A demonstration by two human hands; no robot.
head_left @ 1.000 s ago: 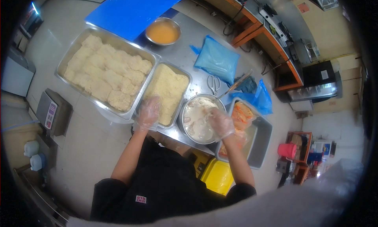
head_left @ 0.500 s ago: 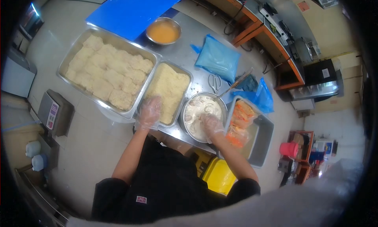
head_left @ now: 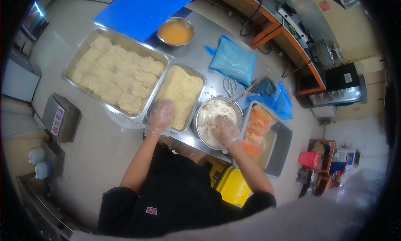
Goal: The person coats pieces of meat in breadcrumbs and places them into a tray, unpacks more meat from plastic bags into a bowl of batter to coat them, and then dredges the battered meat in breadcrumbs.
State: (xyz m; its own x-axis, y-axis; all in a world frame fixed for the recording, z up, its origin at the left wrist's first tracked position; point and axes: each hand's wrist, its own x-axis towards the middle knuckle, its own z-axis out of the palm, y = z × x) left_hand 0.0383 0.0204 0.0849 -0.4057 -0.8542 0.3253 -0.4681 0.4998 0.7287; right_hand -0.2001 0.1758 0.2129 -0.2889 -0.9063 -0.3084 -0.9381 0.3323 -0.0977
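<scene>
My left hand [head_left: 161, 117], in a clear plastic glove, rests at the near left edge of a metal tray of pale breadcrumbs [head_left: 181, 90]. Its fingers are stretched out over the crumbs and hold nothing. My right hand [head_left: 226, 130], also gloved, is inside a round steel bowl [head_left: 196, 134] of creamy white batter [head_left: 209, 111] with several lumpy pieces in it. The fingers are bent together at the batter's surface; what lies between them is hidden. Left of the crumbs, a large steel pan [head_left: 69, 72] holds rows of crumb-coated pieces [head_left: 117, 74].
A grey tub [head_left: 284, 151] with bagged orange food [head_left: 255, 134] stands right of the bowl. Beyond are scissors [head_left: 229, 87], a blue bag [head_left: 234, 61], a bowl of orange liquid [head_left: 175, 32] and a blue board [head_left: 146, 11]. A utensil handle [head_left: 255, 83] leans over the bowl's rim.
My right hand has lifted slightly within the bowl, so more of its fingers show above the batter. My left hand stays at the crumb tray. The whole view has shifted slightly.
</scene>
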